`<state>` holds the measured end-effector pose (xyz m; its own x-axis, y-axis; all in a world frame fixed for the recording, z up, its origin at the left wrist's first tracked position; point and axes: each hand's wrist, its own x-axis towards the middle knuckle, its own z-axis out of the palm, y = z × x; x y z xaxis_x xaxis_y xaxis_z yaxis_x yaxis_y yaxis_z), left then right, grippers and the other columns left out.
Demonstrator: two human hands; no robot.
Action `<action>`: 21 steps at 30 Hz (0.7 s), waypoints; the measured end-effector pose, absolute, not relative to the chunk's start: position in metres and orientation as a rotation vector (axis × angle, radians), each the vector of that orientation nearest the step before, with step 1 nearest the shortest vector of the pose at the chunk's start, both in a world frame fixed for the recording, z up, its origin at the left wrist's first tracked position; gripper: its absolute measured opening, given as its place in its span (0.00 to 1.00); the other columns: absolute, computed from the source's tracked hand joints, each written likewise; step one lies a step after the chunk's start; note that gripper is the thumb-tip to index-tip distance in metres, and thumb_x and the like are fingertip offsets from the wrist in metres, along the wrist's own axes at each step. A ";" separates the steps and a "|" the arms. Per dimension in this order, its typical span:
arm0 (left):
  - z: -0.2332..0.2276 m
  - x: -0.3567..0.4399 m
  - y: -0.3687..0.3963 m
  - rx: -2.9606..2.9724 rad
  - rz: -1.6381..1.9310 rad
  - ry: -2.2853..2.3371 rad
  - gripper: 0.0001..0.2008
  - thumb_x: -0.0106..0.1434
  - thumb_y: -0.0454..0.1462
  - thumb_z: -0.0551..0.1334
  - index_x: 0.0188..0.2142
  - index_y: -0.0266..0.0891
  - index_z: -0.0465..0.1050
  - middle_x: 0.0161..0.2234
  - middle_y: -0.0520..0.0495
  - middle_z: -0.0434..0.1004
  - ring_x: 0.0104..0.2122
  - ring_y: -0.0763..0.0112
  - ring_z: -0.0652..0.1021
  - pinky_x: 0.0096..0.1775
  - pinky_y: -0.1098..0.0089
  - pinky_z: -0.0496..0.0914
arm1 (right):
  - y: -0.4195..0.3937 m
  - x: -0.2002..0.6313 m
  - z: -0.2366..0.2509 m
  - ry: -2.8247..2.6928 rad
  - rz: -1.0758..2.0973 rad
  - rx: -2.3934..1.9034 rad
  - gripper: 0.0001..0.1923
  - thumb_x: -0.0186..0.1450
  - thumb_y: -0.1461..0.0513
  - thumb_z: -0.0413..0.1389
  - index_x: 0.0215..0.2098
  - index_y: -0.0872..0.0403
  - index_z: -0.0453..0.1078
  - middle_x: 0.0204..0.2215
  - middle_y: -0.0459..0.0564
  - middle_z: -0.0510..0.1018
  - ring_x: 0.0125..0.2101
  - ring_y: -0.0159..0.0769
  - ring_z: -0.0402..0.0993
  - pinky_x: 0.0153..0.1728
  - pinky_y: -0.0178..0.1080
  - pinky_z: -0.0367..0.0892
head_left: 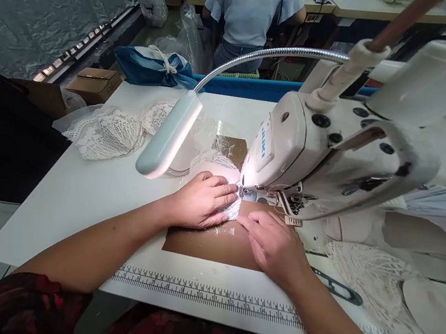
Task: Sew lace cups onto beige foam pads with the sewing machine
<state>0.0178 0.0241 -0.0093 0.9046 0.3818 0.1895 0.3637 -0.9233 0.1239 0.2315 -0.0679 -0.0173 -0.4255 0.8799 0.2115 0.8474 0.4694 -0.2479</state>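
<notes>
A white lace cup piece (216, 161) lies under the needle end of the white sewing machine (279, 142). My left hand (206, 201) rests flat on the lace, its fingers stretched toward the presser foot. My right hand (273, 241) is closed, with thumb and forefinger pinched at the near edge of the lace, just in front of the needle area. Beneath both hands, a brown sheet (211, 246) covers part of the white table (89, 191). The needle tip itself is hard to make out.
A lit lamp (171, 134) on a bendy metal neck hangs left of the machine. More lace cups (106, 130) lie at left, and lace pieces (374, 273) at right. A dark slotted tool (337, 286) sits beside my right wrist. A ruler strip (204, 292) runs along the front edge. Another person (250, 9) sits ahead.
</notes>
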 end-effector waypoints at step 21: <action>-0.011 0.013 0.020 2.879 0.424 0.326 0.14 0.69 0.40 0.53 0.46 0.37 0.74 0.46 0.40 0.74 0.42 0.63 0.72 0.45 0.61 0.63 | -0.069 0.229 -0.014 -2.446 0.226 -1.297 0.16 0.62 0.71 0.48 0.41 0.53 0.74 0.30 0.49 0.74 0.30 0.33 0.65 0.30 0.35 0.57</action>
